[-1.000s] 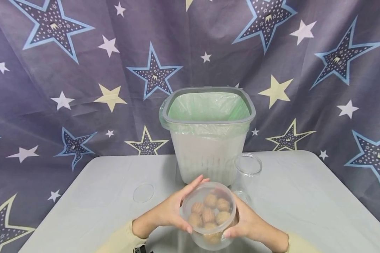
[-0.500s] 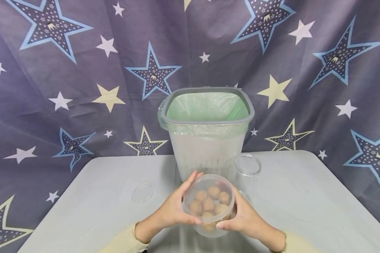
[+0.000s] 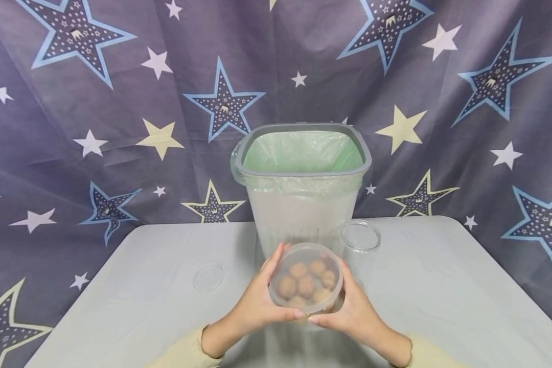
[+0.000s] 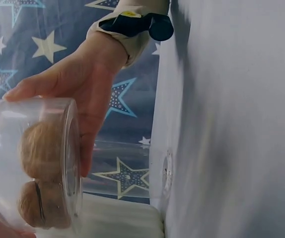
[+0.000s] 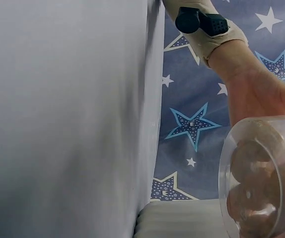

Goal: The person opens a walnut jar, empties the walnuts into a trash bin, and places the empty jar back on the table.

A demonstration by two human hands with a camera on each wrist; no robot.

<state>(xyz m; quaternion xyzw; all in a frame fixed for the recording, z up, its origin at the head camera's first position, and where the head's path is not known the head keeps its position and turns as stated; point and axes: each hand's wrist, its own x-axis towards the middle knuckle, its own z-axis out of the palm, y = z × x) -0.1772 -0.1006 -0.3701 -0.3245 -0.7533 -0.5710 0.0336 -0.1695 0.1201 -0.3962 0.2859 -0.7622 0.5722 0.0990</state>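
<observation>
A lined waste bin [image 3: 303,194] is standing at twelve o'clock on the grey table [image 3: 441,306]. Just before it, at six o'clock, the left hand [image 3: 257,306] and right hand [image 3: 356,314] are curling round a clear jar of walnuts [image 3: 306,280], cupping its sides above the table. Rigid, smooth plastic, probably light and slippery, so gripping the wall from both sides looks surest.

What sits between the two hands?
In the head view, a clear jar of walnuts, gripped by the left hand and right hand on either side.
</observation>
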